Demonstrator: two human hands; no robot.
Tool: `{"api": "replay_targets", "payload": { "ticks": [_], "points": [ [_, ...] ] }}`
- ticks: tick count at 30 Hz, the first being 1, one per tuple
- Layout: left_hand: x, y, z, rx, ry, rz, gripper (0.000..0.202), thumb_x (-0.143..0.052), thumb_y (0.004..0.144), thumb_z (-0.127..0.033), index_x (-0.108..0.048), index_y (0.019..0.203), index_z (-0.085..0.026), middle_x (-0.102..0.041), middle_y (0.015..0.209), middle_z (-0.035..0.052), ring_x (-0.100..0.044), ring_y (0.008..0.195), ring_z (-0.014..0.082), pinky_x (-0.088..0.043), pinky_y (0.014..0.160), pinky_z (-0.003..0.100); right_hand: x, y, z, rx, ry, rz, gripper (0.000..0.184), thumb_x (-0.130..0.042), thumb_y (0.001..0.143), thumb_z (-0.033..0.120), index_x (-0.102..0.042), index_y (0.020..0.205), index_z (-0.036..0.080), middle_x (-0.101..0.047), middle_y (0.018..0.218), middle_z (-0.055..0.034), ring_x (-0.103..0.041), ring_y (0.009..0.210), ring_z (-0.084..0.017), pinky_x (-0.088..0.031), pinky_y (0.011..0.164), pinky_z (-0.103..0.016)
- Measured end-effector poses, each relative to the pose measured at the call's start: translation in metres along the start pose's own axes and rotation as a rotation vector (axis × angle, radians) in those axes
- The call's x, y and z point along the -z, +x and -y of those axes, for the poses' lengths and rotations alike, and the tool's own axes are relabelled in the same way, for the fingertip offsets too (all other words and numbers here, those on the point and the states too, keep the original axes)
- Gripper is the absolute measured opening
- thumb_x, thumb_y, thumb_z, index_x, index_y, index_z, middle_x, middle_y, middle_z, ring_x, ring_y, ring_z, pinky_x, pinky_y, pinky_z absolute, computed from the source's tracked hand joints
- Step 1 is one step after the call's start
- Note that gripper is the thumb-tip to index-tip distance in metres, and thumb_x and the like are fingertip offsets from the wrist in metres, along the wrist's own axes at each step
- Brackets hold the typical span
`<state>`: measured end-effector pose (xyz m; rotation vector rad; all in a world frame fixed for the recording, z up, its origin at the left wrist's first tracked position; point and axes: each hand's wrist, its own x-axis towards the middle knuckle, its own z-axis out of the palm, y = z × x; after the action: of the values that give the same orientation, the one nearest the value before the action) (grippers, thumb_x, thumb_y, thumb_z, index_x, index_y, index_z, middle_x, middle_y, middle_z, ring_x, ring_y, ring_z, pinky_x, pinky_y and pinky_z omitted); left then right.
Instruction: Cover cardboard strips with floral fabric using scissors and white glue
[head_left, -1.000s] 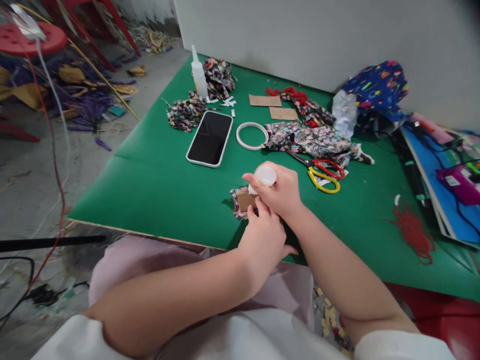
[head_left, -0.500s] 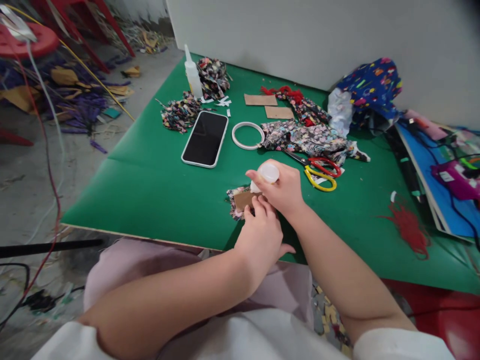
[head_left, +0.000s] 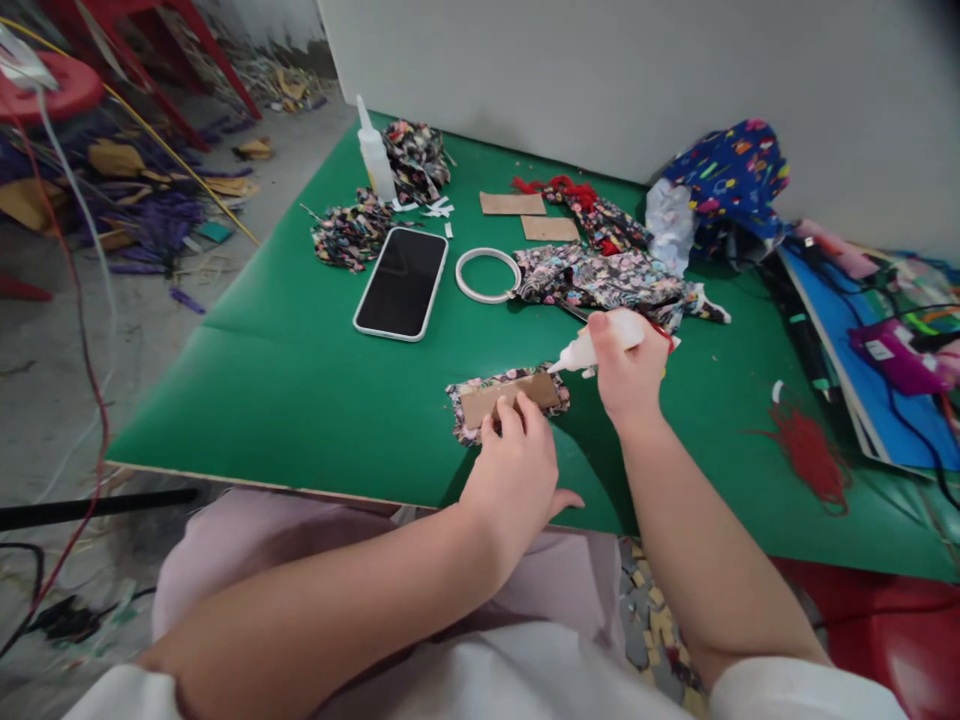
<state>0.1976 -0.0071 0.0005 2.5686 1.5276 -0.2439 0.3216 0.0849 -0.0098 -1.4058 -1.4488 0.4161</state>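
My right hand (head_left: 632,378) is closed around a white glue bottle (head_left: 581,352), tilted so its nozzle points down and left. The tip is at the upper right edge of a brown cardboard strip (head_left: 484,396). Beneath the strip lies a piece of dark floral fabric (head_left: 456,420), its frayed border showing around it. My left hand (head_left: 516,465) rests its fingertips on the strip's lower edge, fingers apart and the thumb out to the right. Scissors, mostly hidden by my right hand, lie behind it.
On the green table (head_left: 285,400) lie a phone (head_left: 403,283), a tape roll (head_left: 487,298), cardboard pieces (head_left: 512,204), floral fabric (head_left: 600,278) and red threads (head_left: 814,460). Another glue bottle (head_left: 376,165) stands at the back left. A blue folder (head_left: 862,350) lies at right.
My right hand has moved right with the glue bottle, which has gone from end-on to lying slanted. More of the cardboard strip and fabric shows. My left hand stays on the strip.
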Motion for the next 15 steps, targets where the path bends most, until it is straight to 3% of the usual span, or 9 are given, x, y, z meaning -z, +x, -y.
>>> {"api": "replay_targets", "payload": {
  "ticks": [5, 15],
  "points": [
    [0.0008, 0.0013, 0.0001, -0.008, 0.014, -0.006, 0.092, -0.045, 0.069, -0.067, -0.036, 0.127, 0.004, -0.031, 0.134, 0.0272, -0.038, 0.114, 0.0396, -0.041, 0.089, 0.045, 0.0023, 0.0021, -0.0064, -0.054, -0.021, -0.007, 0.04, -0.048, 0.075, 0.052, -0.053, 0.057, 0.016, -0.049, 0.051, 0.0017, -0.044, 0.048, -0.01, -0.035, 0.047, -0.025],
    [-0.0009, -0.0005, 0.0007, -0.009, 0.019, -0.027, 0.09, -0.044, 0.07, -0.067, -0.037, 0.126, 0.003, -0.032, 0.133, 0.0281, -0.038, 0.115, 0.0386, -0.041, 0.088, 0.044, -0.003, -0.0015, -0.007, 0.003, -0.08, 0.042, 0.04, -0.051, 0.074, 0.052, -0.047, 0.053, 0.017, -0.045, 0.047, 0.0035, -0.04, 0.047, -0.009, -0.033, 0.046, -0.023]
  ]
}}
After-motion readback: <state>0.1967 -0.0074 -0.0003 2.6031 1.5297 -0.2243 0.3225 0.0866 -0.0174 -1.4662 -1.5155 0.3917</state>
